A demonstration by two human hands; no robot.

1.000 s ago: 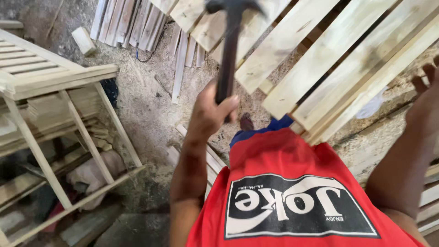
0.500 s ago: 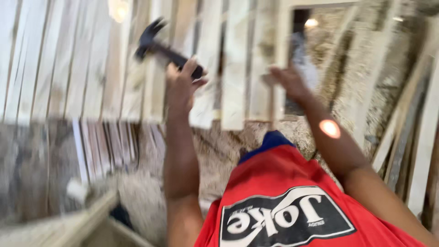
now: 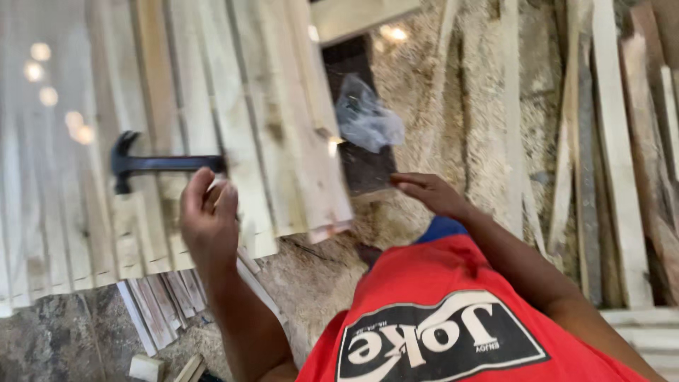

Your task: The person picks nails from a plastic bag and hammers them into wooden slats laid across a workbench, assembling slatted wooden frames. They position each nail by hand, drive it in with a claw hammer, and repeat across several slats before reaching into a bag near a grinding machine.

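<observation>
1. The left hand is closed in a fist round the handle of a black claw hammer, knuckles and back of the hand facing the camera.
2. The hammer lies roughly level, its handle running left from the fist and its head at the far left end, claw up and face down (the whole picture is motion-blurred, so finer detail cannot be read).
3. The hammer's head is in front of the panel of pale wooden slats, which fills the left and middle of the view; whether the head touches the wood cannot be told.
4. The right hand is to the right of the slat panel, near its lower right corner, fingers loosely spread and pointing left, holding nothing.
5. Just above that hand, right of the panel, is a crumpled clear plastic bag against a dark gap.
6. Further right of the panel, loose long boards lie side by side on sawdust-covered ground.
7. Below the panel's lower edge, short thin wood strips lie on the ground, with a small wood offcut beneath them.
8. The person's red shirt fills the lower right, below both hands.
</observation>
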